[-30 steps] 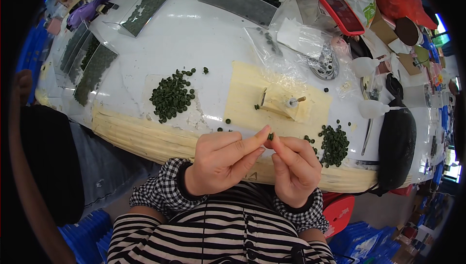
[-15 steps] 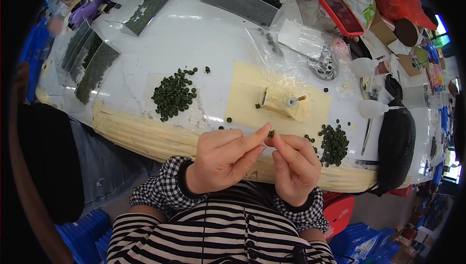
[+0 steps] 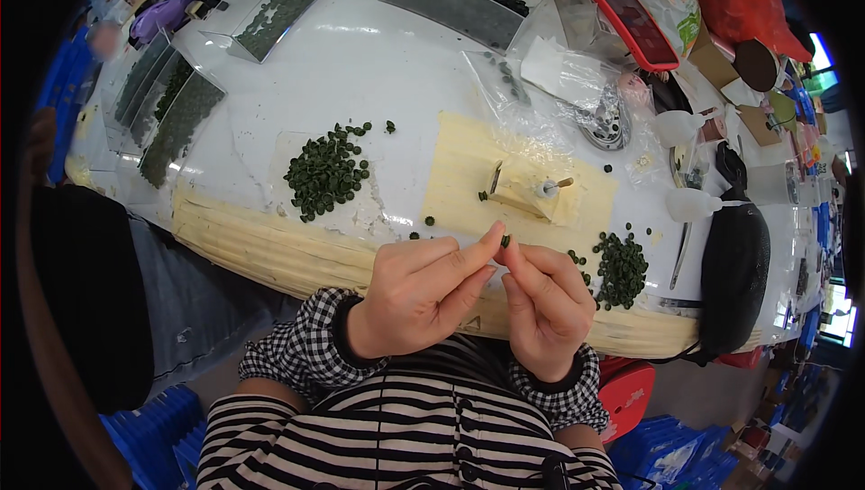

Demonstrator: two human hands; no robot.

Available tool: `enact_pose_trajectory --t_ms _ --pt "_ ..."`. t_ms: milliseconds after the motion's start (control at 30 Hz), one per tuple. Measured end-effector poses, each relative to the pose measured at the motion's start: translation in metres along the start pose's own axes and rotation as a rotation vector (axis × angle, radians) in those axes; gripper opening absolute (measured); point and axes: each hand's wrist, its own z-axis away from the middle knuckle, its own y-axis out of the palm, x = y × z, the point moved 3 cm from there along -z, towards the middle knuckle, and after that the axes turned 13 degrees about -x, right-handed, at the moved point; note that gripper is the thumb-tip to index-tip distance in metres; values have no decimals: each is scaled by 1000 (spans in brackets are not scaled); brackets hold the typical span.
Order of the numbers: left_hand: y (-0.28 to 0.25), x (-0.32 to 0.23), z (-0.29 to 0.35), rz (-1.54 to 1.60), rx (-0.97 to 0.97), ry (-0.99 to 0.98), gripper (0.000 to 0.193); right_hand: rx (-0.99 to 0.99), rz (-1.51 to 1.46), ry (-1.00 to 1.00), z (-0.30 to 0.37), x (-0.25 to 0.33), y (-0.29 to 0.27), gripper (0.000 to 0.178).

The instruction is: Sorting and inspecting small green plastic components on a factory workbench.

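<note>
A small dark green round piece [image 3: 505, 240] is pinched between the fingertips of both hands, just above the table's near edge. My left hand [image 3: 416, 292] is closed, its index finger pressing on the piece from the left. From the right, my right hand [image 3: 550, 305] meets it with thumb and fingers drawn together. Ahead of the hands, a pale yellow block [image 3: 527, 186] with a small upright peg stands on a yellow sheet [image 3: 450, 161]. Loose green pieces lie in one pile [image 3: 324, 175] to the left and another pile [image 3: 622, 272] to the right.
Clear trays of green pieces stand at the back, one [image 3: 450, 5] in the middle and one [image 3: 284, 8] further left. A red-cased phone [image 3: 620, 13] leans at the back right. Tweezers [image 3: 682, 254], white squeeze bottles [image 3: 689, 204] and a black bag [image 3: 736, 265] lie right. Another person sits left.
Both hands stay together on the small piece, with only a slight shift of the fingertips. The whole scene has moved a few pixels in the view.
</note>
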Motion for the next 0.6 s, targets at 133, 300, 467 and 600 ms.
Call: enact_pose_trajectory --t_ms 133,300,467,600 --pt "-1 0 1 -27 7 14 38 9 19 -11 0 0 1 33" --pt "-1 1 1 -36 19 19 38 25 47 -20 0 1 1 32" --pt "-1 2 2 -29 18 24 38 18 49 -28 0 1 2 32" --pt "0 3 2 39 -18 -21 39 0 21 -16 1 1 0 32"
